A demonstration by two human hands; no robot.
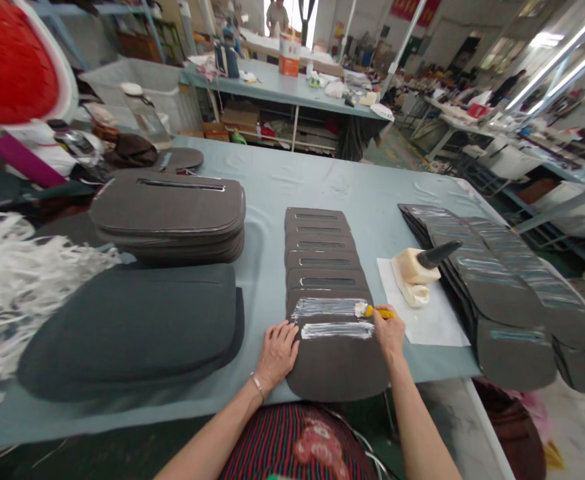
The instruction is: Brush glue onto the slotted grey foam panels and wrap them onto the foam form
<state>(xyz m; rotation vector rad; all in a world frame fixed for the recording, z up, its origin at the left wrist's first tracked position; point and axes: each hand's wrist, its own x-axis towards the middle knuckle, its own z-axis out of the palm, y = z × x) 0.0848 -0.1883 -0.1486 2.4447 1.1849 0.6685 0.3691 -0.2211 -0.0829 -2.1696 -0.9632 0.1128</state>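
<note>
My right hand grips a small yellow-handled brush, its whitish tip resting on the nearest dark grey panel. White, glue-like streaks run in two bands across that panel. Fingers stretched out, my left hand lies at the panel's left edge. Behind it, several similar slotted panels overlap in a row going away from me. Right of them, a cream bottle with a black nozzle lies on a white sheet.
At left are a stack of slotted panels, a larger dark green-grey piece and a heap of white strips. More streaked panels overlap along the right side. Another table stands beyond; a person is at the back.
</note>
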